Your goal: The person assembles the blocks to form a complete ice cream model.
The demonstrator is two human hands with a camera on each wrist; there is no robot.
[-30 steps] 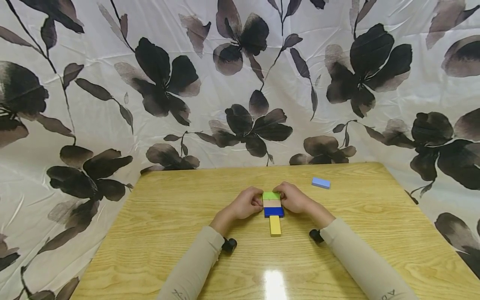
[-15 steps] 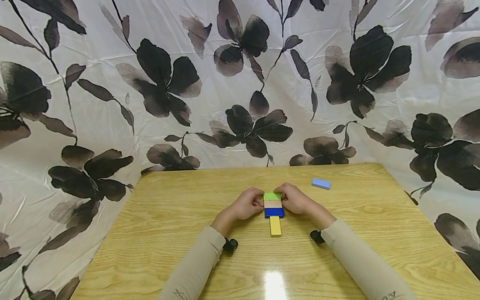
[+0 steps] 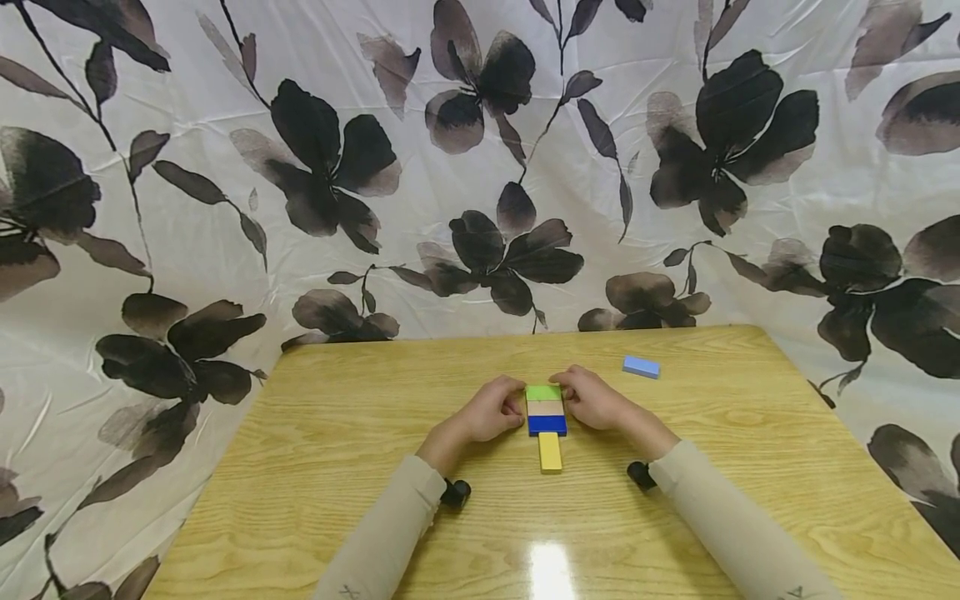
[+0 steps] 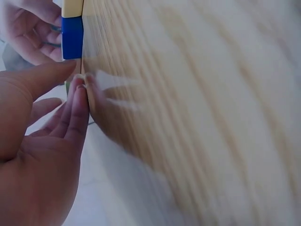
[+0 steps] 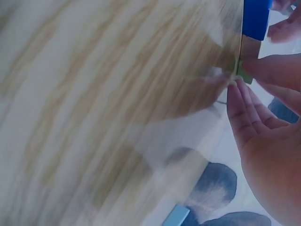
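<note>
Flat rectangular blocks form a row in the head view: a green block [image 3: 543, 392] farthest away, a plain wood block [image 3: 545, 407], then a dark blue block [image 3: 547, 425]. A yellow block [image 3: 550, 452] lies lengthwise against the blue one's near side. On the row's left is my left hand [image 3: 491, 408], its fingertips right beside the green and wood blocks. My right hand [image 3: 592, 398] is at the opposite side, index fingertip by the green block's far corner. In the right wrist view, the thumb [image 5: 275, 70] overlaps the green block, with fairly straight fingers below.
A light blue block [image 3: 642, 367] lies apart toward the back right of the wooden table [image 3: 337, 400]. Floral fabric [image 3: 480, 167] hangs behind the table. A small black device [image 3: 456, 493] sits at the left wrist, another [image 3: 641, 475] at the right.
My left hand has eased slightly left, leaving a thin gap beside the blocks. The right forearm has swung slightly outward. The blocks keep their arrangement.
</note>
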